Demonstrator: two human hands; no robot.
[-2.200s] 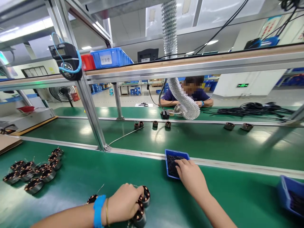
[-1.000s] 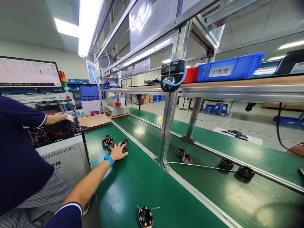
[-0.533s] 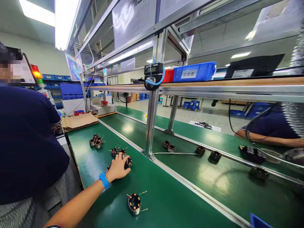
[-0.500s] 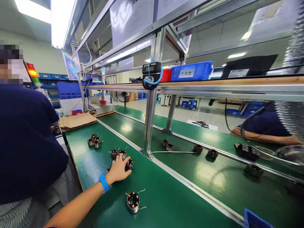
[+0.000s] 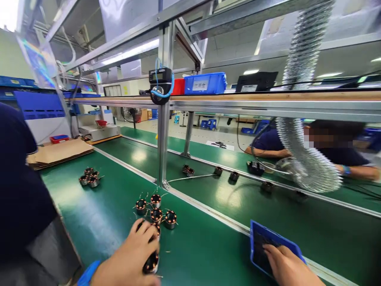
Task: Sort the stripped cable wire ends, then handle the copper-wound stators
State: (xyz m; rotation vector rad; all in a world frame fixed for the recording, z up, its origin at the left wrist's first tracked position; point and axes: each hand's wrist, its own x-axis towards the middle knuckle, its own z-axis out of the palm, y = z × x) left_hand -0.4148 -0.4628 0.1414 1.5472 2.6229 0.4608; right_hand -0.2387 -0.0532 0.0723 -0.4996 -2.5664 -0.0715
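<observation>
Small round motor stators with copper windings and loose wire ends stand on the green bench. My left hand (image 5: 131,250), wearing a blue wristband, curls over the near ones; a stator (image 5: 152,263) sits between its thumb and fingers. Another stator under the fingers is partly hidden. Just beyond them stand several more, among them a stator (image 5: 170,219) at the right and a stator (image 5: 141,206) at the left. My right hand (image 5: 287,260) reaches into a blue bin (image 5: 252,242) with a dark inside. Its fingers are drawn together, and what they grip is hidden.
Another stator cluster (image 5: 90,177) stands farther left, near a person in dark clothing (image 5: 20,178). A metal post (image 5: 163,147) rises from the bench divider. Beyond it, stators line the second green strip (image 5: 208,198). A silver duct (image 5: 315,174) hangs before another person.
The view has swung right and down. My left hand has come nearer, from the grouped stators to the near one, now gathered with them. My right hand has appeared at the blue bin.
</observation>
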